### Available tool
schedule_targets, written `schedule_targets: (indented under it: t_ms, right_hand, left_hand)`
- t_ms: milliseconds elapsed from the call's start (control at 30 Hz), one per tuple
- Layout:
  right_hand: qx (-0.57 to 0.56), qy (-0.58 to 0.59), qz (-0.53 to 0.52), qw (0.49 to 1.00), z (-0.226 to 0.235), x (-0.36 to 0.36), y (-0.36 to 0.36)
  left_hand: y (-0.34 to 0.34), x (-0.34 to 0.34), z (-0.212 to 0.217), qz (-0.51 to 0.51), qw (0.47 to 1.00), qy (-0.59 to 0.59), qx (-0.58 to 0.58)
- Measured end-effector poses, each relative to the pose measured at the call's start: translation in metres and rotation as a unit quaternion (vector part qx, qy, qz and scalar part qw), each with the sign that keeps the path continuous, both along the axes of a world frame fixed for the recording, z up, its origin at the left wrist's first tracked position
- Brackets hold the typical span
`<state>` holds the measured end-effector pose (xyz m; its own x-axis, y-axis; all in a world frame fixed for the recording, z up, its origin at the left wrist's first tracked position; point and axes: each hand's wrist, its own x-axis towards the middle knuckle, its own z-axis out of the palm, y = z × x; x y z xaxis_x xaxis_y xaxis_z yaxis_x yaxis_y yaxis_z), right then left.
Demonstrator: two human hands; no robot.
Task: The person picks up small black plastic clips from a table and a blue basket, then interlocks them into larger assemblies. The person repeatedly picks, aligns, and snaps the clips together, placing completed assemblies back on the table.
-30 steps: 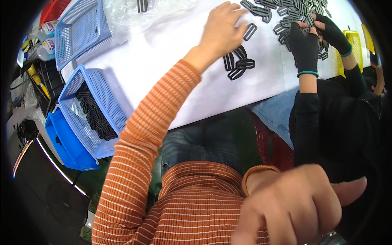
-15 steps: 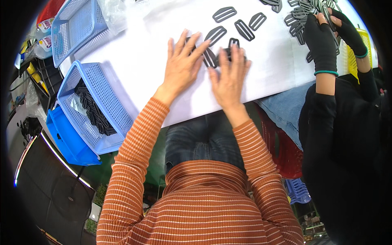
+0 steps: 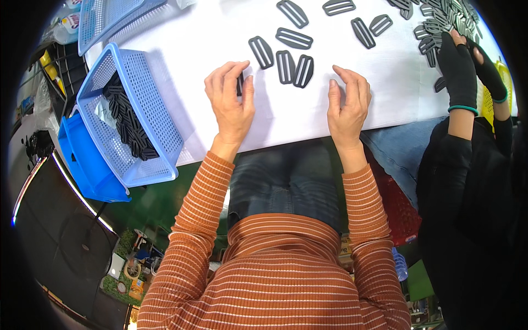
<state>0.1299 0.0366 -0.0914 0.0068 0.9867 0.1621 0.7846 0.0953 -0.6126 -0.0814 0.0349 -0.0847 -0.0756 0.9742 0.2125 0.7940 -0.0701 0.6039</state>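
Observation:
My left hand (image 3: 230,104) is above the white table, fingers bent and thumb apart. Between its thumb and index finger part of a black slide buckle (image 3: 240,85) shows; whether the hand touches it cannot be told. My right hand (image 3: 350,110) hovers farther right, thumb and fingers parted around nothing. Between and beyond the hands lie several flat black two-slot slide buckles. Two of them, one buckle (image 3: 285,67) and another (image 3: 303,71), sit side by side. A third buckle (image 3: 260,52) lies just beyond my left fingertips.
A blue mesh basket (image 3: 151,91) on the left holds many black buckles, beside a bright blue bin (image 3: 91,159). Another blue basket (image 3: 104,25) stands farther back. At right, a co-worker's gloved hands (image 3: 461,69) are by a heap of buckles (image 3: 448,19) and a yellow basket (image 3: 503,82).
My hands have drawn apart and back from the buckles, the right one moving to the right. Two buckles formerly under my fingers now show. The whole view has shifted.

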Motion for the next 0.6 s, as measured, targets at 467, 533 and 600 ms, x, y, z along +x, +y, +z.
schedule_targets:
  t_ms: [467, 533, 600]
  right_hand:
    - [0.034, -0.120, 0.007, 0.992, 0.004, -0.039, 0.003]
    - [0.027, -0.129, 0.024, 0.991, 0.003, -0.055, 0.005]
    - [0.022, -0.139, 0.040, 0.989, 0.003, -0.065, 0.007]
  left_hand:
    - [-0.029, -0.020, -0.008, 0.093, 0.994, 0.045, -0.044]
    - [-0.026, -0.018, -0.007, 0.093, 0.992, 0.068, -0.044]
    - [-0.025, -0.020, -0.007, 0.080, 0.993, 0.079, -0.035]
